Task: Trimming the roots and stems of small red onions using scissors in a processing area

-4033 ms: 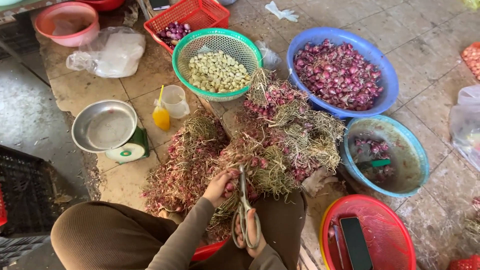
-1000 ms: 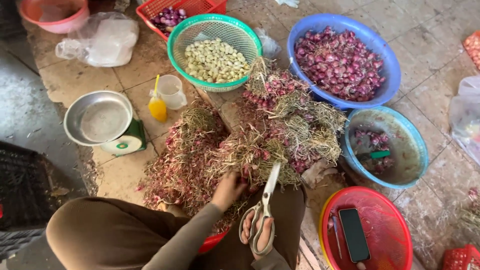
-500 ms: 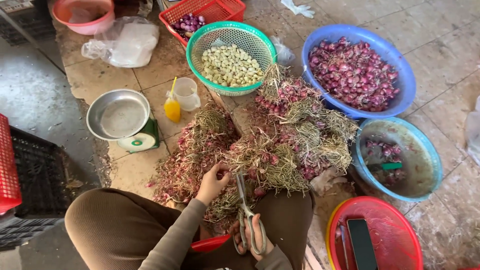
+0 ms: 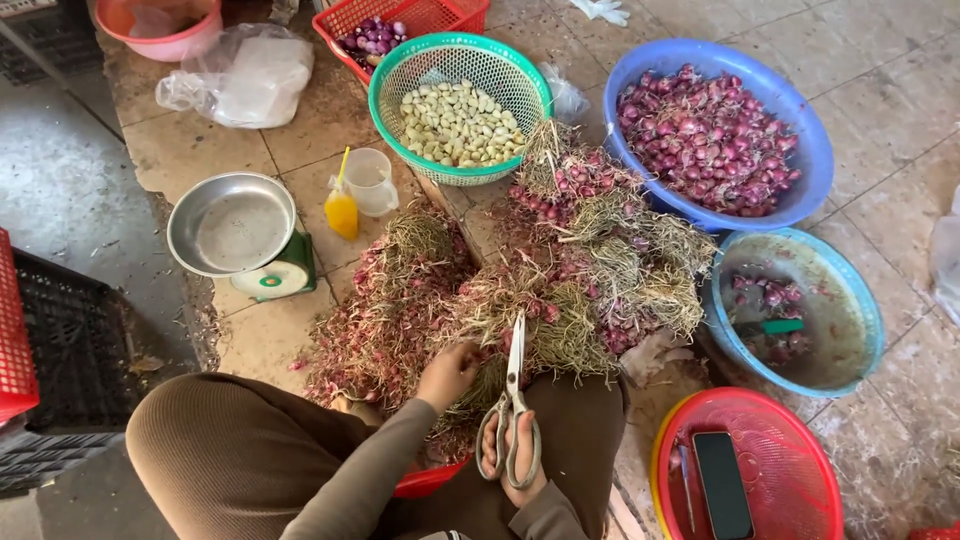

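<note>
My right hand (image 4: 515,462) grips a pair of large scissors (image 4: 513,400) with the blades pointing up into a heap of shallot bunches with dry stalks (image 4: 560,265). My left hand (image 4: 447,372) is closed on a bunch of stalks at the near edge of that heap. To the left lies a pile of reddish cut tops and skins (image 4: 385,310). A red basin (image 4: 430,480) peeks out under my arms between my knees.
A green basket of peeled garlic (image 4: 458,105), a blue basin of trimmed shallots (image 4: 715,135), a smaller blue basin (image 4: 795,310), a red basket with a phone (image 4: 745,470), a kitchen scale with a metal bowl (image 4: 235,230), a plastic cup and yellow bottle (image 4: 355,190), crates at left.
The scissors swung from tilted right to upright and their blades are now in the stalks. My left hand stayed on the bunch. The view shifted slightly.
</note>
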